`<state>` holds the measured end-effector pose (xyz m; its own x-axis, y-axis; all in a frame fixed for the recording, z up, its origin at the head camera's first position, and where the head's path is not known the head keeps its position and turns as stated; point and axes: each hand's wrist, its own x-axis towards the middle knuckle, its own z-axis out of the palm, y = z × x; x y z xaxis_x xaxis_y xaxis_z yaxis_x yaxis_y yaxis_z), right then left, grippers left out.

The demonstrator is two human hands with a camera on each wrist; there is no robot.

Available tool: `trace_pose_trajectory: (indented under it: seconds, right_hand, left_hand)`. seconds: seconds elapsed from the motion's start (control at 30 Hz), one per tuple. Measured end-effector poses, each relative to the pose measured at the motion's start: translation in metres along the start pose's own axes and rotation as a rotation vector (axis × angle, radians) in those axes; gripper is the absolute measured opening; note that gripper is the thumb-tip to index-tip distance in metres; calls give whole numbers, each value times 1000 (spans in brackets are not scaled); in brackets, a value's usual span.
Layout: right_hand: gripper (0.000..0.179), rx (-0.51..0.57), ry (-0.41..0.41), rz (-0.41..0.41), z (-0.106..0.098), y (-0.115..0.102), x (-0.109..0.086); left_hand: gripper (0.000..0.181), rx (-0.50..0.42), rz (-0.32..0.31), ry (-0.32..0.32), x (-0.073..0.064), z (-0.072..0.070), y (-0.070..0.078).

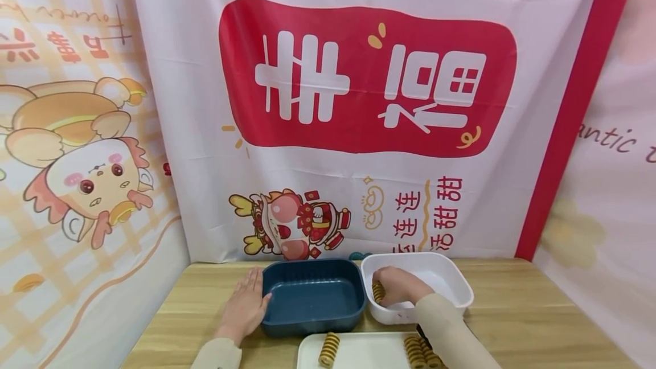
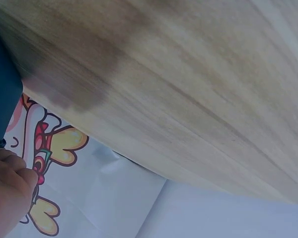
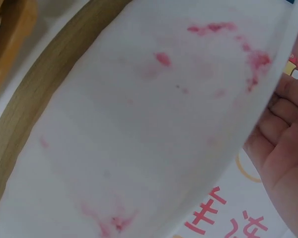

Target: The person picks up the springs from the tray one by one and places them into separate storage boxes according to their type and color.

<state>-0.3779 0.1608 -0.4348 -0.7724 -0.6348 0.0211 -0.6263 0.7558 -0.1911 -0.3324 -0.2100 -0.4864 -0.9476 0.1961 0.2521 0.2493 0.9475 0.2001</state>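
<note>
Table [image 1: 533, 312] carries a tray [image 1: 374, 352] with at least 3 coils [image 1: 329, 349], a blue bin [image 1: 312, 327], floor bare, and a white bin [image 1: 451, 278]. My straight-fingered left hand [image 1: 243, 305] steadies the blue bin; my right hand [image 1: 400, 286] grips 1 coil [image 1: 378, 292] inside the white; best lowered gently, as it may be brittle.

The dark blue rectangular bin [image 1: 315, 303] is uniform in tone; the white rectangular bin [image 1: 445, 278] bears pinkish-red smears. The golden-brown ribbed rolls [image 1: 329, 349] show regular banding. The wooden tabletop [image 1: 504, 295] has pale-brown streaked grain; the white cloth backdrop [image 1: 187, 78] carries a red panel [image 1: 366, 130] with white characters.
</note>
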Motion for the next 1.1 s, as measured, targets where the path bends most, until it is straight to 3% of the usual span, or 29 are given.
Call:
trace_pose_trajectory:
  seconds: [0.4,1.1]
  right_hand:
    - [22,21,-10,-20,7,2,1]
    - [21,32,-59,29,14,3,5]
  left_hand:
    - [62,2,-6,-12,0,-2,1]
    - [62,23,-7,-18,1,-2,2]
